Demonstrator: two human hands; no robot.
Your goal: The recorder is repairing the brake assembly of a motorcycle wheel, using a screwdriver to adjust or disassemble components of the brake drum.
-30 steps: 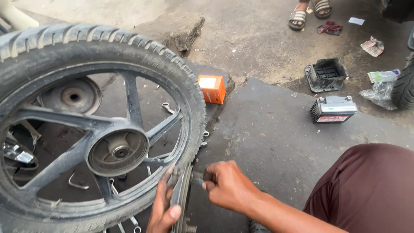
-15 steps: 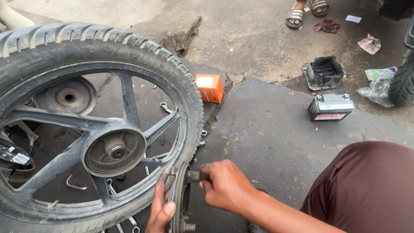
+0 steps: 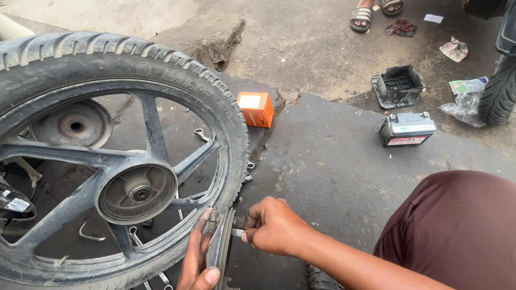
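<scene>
Gripping a grey curved metal part (image 3: 221, 244) beside the tyre (image 3: 134, 64), the left hand (image 3: 198, 256) steadies it while the right hand (image 3: 274, 225) pinches a small tool (image 3: 236, 232) against it. Farther off sit an orange box (image 3: 256, 109), a white-topped battery (image 3: 407, 129) and an empty black case (image 3: 398, 86).

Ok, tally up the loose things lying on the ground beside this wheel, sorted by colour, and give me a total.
Orange: 1, the small box
Black: 2, the battery and the open tray
Dark red: 1, the rag
Clear: 1, the plastic bag
Total: 5
</scene>
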